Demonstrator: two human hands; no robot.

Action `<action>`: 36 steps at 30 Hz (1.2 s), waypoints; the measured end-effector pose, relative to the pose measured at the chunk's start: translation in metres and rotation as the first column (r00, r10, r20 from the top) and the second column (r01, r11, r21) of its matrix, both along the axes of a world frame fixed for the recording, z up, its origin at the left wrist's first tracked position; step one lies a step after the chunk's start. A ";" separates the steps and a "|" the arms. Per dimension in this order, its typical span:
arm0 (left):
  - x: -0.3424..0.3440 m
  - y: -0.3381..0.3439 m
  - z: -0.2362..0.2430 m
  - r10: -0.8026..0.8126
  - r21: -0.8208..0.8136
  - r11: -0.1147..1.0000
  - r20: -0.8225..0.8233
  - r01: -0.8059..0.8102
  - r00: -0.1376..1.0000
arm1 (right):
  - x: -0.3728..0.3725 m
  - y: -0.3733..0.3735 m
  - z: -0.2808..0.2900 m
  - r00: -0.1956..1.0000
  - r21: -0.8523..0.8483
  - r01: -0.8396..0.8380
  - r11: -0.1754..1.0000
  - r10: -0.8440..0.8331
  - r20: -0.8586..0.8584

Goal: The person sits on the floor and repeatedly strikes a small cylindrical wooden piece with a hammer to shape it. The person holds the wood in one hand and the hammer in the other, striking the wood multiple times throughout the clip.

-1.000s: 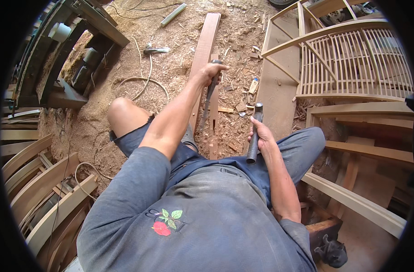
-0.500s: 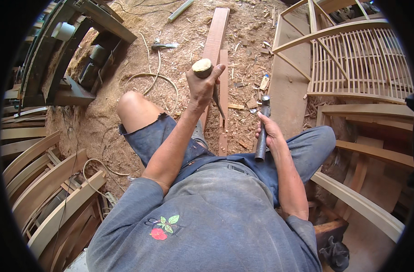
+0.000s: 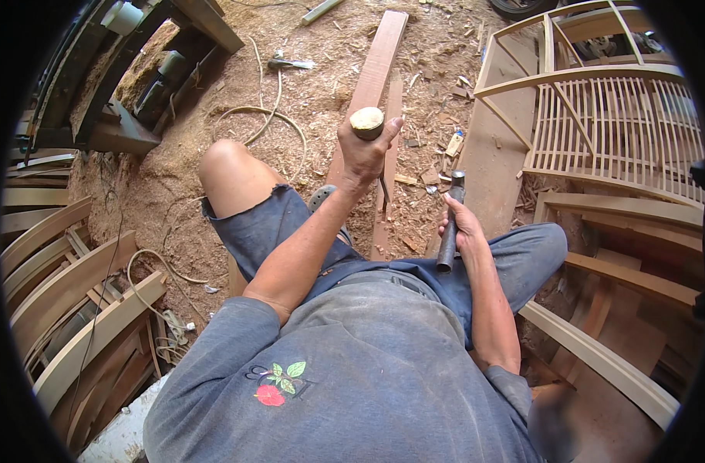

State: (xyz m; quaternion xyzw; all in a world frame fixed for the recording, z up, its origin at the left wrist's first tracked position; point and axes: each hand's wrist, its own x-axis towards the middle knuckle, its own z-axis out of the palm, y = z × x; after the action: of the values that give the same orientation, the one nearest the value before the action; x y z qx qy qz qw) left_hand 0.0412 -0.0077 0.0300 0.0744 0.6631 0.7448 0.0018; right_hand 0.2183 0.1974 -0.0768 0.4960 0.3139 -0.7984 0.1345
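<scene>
My left hand (image 3: 361,158) grips a chisel (image 3: 366,121) at twelve o'clock, seemingly positioning it; striking needs my right hand (image 3: 468,228)'s clasped hammer (image 3: 446,245), at three.

The floor (image 3: 156,197) is ground covered in sawdust and shavings. Ahead of the left hand (image 3: 364,162) a reddish plank (image 3: 379,62) runs away, with a narrow wooden strip (image 3: 379,235) passing just below that hand; whether either lies flat all along is hard to tell. Left of this hand lie a looped pale cord (image 3: 301,143) and, farther off, a dark-headed tool (image 3: 291,64). Wood scraps (image 3: 454,144) lie beyond the right hand (image 3: 466,229).
</scene>
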 end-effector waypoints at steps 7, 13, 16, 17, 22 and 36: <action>-0.001 -0.001 -0.003 0.019 -0.056 0.998 -0.081 -0.023 0.997 | -0.002 -0.004 0.011 1.000 0.054 -0.019 0.998 0.019 -0.004; 0.004 -0.001 -0.008 0.008 -0.117 0.993 -0.169 -0.028 0.986 | -0.003 -0.002 0.011 1.000 0.059 -0.031 0.998 0.031 0.000; 0.019 0.002 -0.006 -0.036 -0.129 0.992 -0.184 0.012 0.982 | -0.003 -0.003 0.012 0.999 0.060 -0.034 0.998 0.034 -0.009; 0.027 0.004 -0.005 -0.026 -0.115 0.993 -0.211 0.002 0.977 | -0.003 -0.005 0.014 1.000 0.085 -0.024 0.996 0.024 0.006; 0.058 0.004 -0.006 -0.118 -0.220 0.974 -0.313 0.049 0.942 | -0.003 -0.022 0.063 0.973 0.385 -0.149 0.911 0.205 -0.109; 0.052 0.011 -0.028 -0.089 -0.129 0.990 -0.296 0.052 0.951 | -0.042 -0.052 0.213 0.471 0.928 -0.268 -0.258 0.806 0.360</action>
State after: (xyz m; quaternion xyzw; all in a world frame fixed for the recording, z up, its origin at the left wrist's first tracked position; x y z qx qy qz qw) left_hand 0.0928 0.0035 0.0020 0.2102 0.6960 0.6832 -0.0679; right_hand 0.1760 0.1450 0.1361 0.0542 0.9509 -0.2970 0.0686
